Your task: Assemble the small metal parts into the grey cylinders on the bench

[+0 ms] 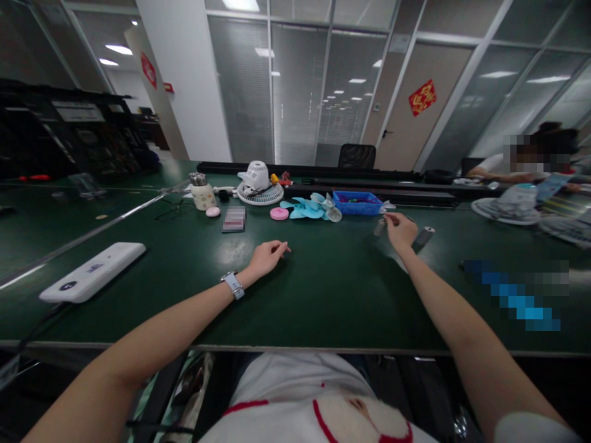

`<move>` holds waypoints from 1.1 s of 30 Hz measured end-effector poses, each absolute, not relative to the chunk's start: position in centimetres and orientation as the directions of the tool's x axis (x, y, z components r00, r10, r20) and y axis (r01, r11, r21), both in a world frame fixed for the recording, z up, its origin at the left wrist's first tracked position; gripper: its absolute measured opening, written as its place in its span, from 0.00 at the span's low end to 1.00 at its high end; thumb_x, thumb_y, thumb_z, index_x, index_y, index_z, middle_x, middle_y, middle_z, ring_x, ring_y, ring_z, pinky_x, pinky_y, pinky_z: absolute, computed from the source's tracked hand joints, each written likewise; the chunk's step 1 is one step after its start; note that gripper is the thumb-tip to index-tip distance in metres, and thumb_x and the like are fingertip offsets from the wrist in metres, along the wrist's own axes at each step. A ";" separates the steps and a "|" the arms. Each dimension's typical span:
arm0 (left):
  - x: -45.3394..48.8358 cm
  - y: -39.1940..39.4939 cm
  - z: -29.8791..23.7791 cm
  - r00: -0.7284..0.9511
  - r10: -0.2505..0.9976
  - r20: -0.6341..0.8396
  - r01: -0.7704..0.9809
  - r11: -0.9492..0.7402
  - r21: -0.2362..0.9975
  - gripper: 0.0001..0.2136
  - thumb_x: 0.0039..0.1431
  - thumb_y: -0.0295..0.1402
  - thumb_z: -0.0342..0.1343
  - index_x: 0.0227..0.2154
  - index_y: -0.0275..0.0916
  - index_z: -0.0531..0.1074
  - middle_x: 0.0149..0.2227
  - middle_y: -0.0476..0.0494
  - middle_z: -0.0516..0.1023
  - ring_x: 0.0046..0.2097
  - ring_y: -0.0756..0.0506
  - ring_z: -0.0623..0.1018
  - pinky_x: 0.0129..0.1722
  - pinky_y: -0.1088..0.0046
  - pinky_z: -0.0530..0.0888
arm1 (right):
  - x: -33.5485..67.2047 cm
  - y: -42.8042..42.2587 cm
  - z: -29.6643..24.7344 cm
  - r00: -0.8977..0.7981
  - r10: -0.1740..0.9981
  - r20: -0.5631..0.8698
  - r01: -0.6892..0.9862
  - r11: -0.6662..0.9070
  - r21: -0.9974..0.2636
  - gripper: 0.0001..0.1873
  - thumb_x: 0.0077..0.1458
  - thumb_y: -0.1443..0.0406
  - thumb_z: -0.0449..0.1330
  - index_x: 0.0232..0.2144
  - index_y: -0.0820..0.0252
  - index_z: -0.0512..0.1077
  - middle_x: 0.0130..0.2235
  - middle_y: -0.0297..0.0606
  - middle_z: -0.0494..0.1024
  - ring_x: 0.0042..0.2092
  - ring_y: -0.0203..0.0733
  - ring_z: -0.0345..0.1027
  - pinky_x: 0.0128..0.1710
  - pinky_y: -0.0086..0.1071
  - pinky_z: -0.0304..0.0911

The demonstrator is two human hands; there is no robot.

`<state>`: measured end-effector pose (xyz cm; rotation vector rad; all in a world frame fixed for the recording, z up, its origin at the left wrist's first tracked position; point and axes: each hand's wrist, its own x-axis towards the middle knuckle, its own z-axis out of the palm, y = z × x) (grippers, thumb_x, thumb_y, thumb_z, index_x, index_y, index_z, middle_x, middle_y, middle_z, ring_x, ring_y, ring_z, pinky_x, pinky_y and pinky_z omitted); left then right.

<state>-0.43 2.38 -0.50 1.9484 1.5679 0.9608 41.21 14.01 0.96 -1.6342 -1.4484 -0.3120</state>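
Note:
My left hand hovers over or rests on the green tabletop, fingers curled and pressed together, with nothing visible in them. My right hand is farther forward on the right, thumb and fingertips drawn into a pinch; what they hold, if anything, is too small to make out. Just left of its fingers stands a small metallic cylinder. A grey cylinder lies to the right of the wrist. Behind the right hand sits a blue tray with small dark items inside.
Light-blue fan blades, a pink round part and a white fan body lie along the back. A patterned bottle and white power strip-like device are left. A person sits at the far right.

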 end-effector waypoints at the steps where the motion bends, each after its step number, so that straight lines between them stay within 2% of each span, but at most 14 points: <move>1: -0.4 2.4 -0.5 0.106 0.967 0.233 0.645 -0.245 0.723 0.25 0.62 0.52 0.44 0.38 0.40 0.80 0.30 0.46 0.80 0.31 0.45 0.77 0.30 0.71 0.66 | 41.1 14.0 1.0 0.298 0.657 0.692 0.884 0.083 -0.460 0.17 0.59 0.60 0.54 0.43 0.60 0.79 0.41 0.46 0.82 0.42 0.51 0.75 0.42 0.38 0.63; 6: -0.4 2.5 -0.6 0.114 0.966 0.234 0.650 -0.251 0.717 0.25 0.62 0.52 0.44 0.38 0.40 0.80 0.29 0.45 0.79 0.32 0.45 0.77 0.31 0.71 0.66 | 40.8 13.7 1.2 0.305 0.681 0.666 0.882 0.062 -0.467 0.16 0.59 0.61 0.54 0.41 0.58 0.80 0.41 0.45 0.82 0.42 0.50 0.74 0.42 0.37 0.62; 14: -0.5 2.5 -0.6 0.126 0.966 0.228 0.655 -0.254 0.712 0.25 0.62 0.52 0.44 0.38 0.40 0.80 0.30 0.45 0.79 0.31 0.45 0.76 0.31 0.70 0.66 | 40.8 14.1 0.5 0.288 0.696 0.658 0.914 0.005 -0.405 0.19 0.60 0.59 0.53 0.47 0.56 0.79 0.43 0.46 0.82 0.41 0.51 0.73 0.40 0.38 0.61; 21: -0.5 2.4 -0.5 0.130 0.967 0.221 0.654 -0.251 0.714 0.25 0.62 0.52 0.44 0.38 0.40 0.80 0.30 0.45 0.80 0.31 0.45 0.76 0.31 0.70 0.66 | 41.0 14.2 0.0 0.291 0.720 0.629 0.924 -0.041 -0.380 0.22 0.62 0.56 0.51 0.47 0.57 0.78 0.41 0.48 0.82 0.39 0.51 0.73 0.39 0.38 0.62; 28: -0.5 2.4 -0.6 0.140 0.967 0.214 0.658 -0.253 0.710 0.25 0.62 0.52 0.44 0.38 0.40 0.80 0.31 0.45 0.80 0.31 0.45 0.76 0.31 0.70 0.66 | 40.3 13.7 -0.7 0.269 0.794 0.545 0.935 -0.080 -0.346 0.27 0.58 0.54 0.56 0.57 0.58 0.68 0.45 0.50 0.80 0.42 0.55 0.74 0.40 0.41 0.65; 33: -0.4 2.4 -0.6 0.138 0.965 0.221 0.660 -0.256 0.706 0.25 0.62 0.52 0.44 0.37 0.40 0.80 0.30 0.44 0.80 0.30 0.45 0.76 0.30 0.70 0.65 | 40.5 13.8 -1.0 0.257 0.808 0.530 0.936 -0.072 -0.344 0.27 0.58 0.55 0.56 0.56 0.63 0.65 0.47 0.55 0.77 0.43 0.58 0.74 0.42 0.44 0.65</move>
